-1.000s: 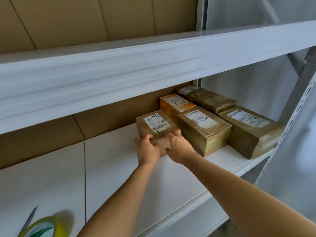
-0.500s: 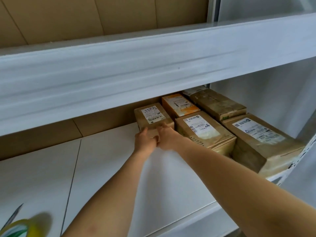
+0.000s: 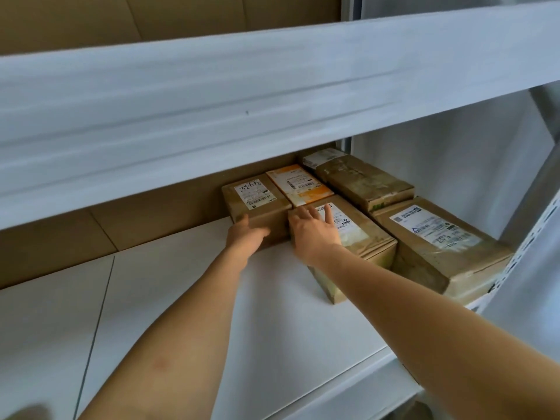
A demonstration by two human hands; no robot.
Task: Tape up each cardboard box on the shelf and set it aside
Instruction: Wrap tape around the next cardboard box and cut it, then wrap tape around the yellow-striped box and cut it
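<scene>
The white shelf (image 3: 188, 298) carries taped cardboard boxes clustered at its right rear. The left hand (image 3: 247, 234) grips the front of the small labelled box (image 3: 254, 204). The right hand (image 3: 315, 234) lies flat, fingers spread, on the adjacent box (image 3: 357, 237). The hands are apart.

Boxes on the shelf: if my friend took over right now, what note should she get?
Left hand: touching the front of the small brown box, grip unclear.
Right hand: open, flat on the next box.
Other boxes: orange box, two large brown ones, all at the right end of the shelf.
Done: nothing visibly set aside.
Left: pull one out, tape it, move it; repeat.
</scene>
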